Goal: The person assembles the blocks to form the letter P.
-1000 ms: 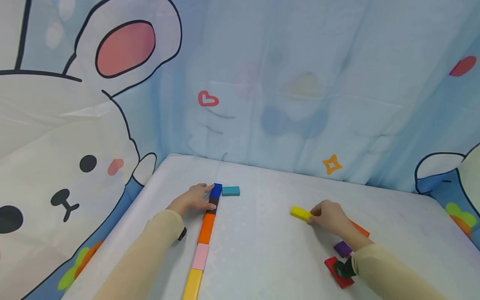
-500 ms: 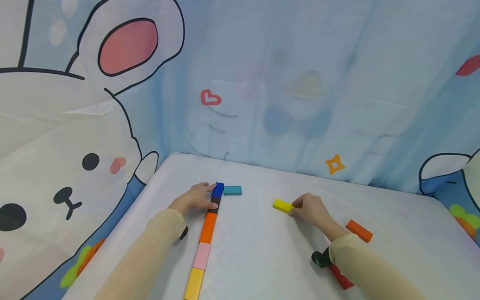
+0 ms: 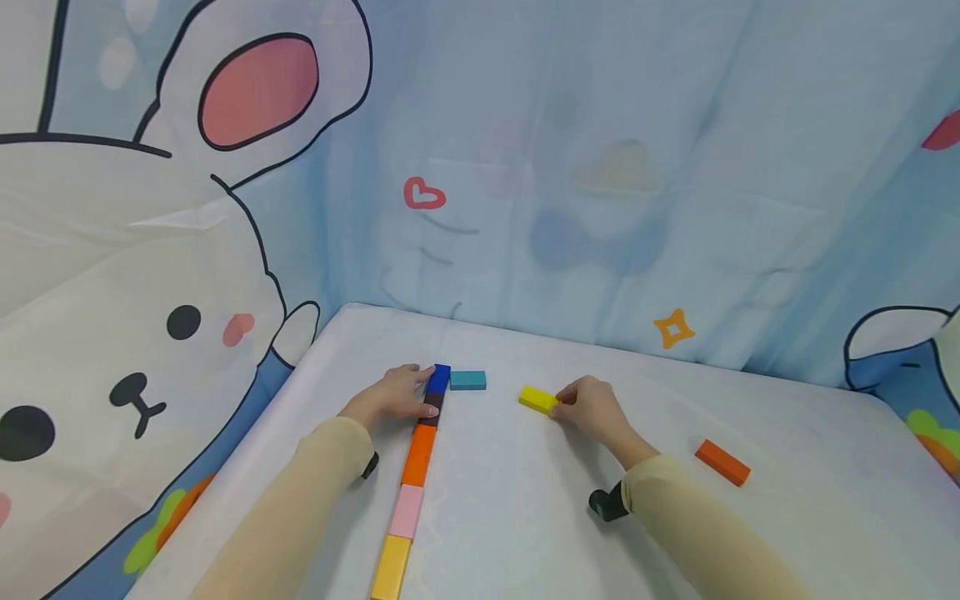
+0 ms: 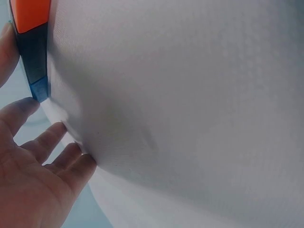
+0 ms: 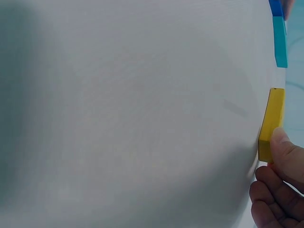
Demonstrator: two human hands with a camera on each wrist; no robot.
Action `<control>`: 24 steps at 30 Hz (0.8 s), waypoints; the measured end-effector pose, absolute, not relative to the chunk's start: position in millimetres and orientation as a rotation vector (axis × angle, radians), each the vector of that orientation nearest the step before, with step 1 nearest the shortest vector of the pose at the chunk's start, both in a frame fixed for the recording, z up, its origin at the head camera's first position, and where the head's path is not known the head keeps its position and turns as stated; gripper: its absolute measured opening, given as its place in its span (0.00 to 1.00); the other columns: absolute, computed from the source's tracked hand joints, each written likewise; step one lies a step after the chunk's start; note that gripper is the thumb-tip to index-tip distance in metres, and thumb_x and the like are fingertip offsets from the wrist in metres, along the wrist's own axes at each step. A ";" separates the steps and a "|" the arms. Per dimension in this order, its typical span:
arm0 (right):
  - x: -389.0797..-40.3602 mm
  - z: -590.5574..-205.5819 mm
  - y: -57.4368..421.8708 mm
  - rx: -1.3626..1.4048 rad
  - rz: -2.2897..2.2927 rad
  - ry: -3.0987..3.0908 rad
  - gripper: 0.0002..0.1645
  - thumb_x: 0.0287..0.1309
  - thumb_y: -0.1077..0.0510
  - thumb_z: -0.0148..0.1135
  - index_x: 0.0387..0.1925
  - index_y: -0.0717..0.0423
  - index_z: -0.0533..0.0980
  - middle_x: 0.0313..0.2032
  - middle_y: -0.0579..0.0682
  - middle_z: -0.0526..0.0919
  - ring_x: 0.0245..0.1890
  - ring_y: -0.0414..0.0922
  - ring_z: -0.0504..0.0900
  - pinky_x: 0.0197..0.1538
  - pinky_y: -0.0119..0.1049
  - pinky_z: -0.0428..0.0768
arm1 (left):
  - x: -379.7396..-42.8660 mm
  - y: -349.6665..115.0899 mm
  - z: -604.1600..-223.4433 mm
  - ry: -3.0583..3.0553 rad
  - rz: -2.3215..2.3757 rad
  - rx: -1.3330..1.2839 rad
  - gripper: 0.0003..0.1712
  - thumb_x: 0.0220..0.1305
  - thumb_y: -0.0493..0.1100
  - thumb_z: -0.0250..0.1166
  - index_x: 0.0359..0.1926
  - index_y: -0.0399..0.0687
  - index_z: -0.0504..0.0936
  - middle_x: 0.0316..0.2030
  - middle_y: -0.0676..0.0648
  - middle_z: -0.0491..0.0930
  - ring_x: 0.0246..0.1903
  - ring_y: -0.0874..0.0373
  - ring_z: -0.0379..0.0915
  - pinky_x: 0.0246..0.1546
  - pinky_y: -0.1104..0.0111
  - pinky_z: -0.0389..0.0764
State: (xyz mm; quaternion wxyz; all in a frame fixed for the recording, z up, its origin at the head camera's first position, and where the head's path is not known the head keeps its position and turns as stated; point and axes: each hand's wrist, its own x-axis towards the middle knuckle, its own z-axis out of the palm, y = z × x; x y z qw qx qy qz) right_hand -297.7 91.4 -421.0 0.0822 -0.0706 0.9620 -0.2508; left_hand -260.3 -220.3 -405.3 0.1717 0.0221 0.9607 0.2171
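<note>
In the head view, my right hand (image 3: 595, 410) pinches one end of a yellow block (image 3: 537, 399) low over the white table; the right wrist view shows my thumb on that yellow block (image 5: 271, 123). My left hand (image 3: 393, 395) touches the far end of a row of blocks, its fingers spread. The forefinger reaches the blue block (image 3: 439, 379) and the thumb lies at the black block (image 3: 432, 410). An orange block (image 3: 417, 455), a pink block (image 3: 407, 511) and a golden-yellow block (image 3: 391, 567) continue the row toward me. A teal block (image 3: 468, 381) extends rightward from the blue one.
Another orange block (image 3: 722, 462) lies alone on the right of the white tabletop (image 3: 510, 517). A light-blue printed curtain (image 3: 570, 167) hangs behind the far edge, and a printed cartoon animal (image 3: 172, 333) covers the cloth at the left.
My right hand has carried the yellow block leftward, nearer the teal block. The red and purple blocks seen earlier at the right are now hidden by the right arm. The left hand stays put.
</note>
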 end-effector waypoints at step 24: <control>-311.3 -424.4 59.6 -0.199 -0.843 2.846 0.19 0.60 0.59 0.72 0.51 0.65 0.84 0.50 0.61 0.88 0.49 0.53 0.82 0.60 0.50 0.82 | -260.1 -220.2 -403.5 2.722 0.609 0.048 0.45 0.68 0.53 0.68 0.80 0.54 0.57 0.79 0.37 0.55 0.78 0.39 0.51 0.76 0.44 0.59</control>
